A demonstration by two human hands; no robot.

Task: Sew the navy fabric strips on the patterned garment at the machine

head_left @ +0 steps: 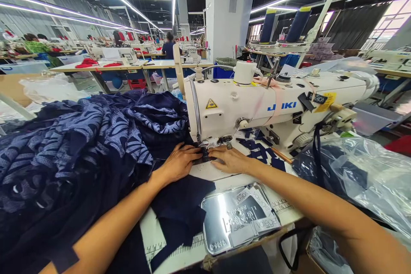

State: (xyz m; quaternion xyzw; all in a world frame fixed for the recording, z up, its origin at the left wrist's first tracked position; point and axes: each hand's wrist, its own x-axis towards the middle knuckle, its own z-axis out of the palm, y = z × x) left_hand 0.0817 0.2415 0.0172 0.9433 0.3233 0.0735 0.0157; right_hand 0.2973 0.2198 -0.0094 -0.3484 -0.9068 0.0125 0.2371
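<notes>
A white sewing machine (231,98) stands in front of me, with its presser foot (204,153) down over dark navy fabric (183,201). My left hand (180,162) lies on this fabric just left of the foot, fingers stretched toward it. On the other side, my right hand (231,160) rests on the machine bed, its extended fingertips close by the foot and its thumb apart. The fabric edge under the needle is mostly hidden by my fingers. A shiny metal tin lid (218,222) with several printed labels (266,224) lies nearer to me.
A large heap of navy fabric with pale-blue pattern (109,132) covers the left side. Small navy cut pieces (257,150) lie under the machine arm. A clear plastic bag (359,175) is at right. Thread cones (298,23) stand behind; people work farther back.
</notes>
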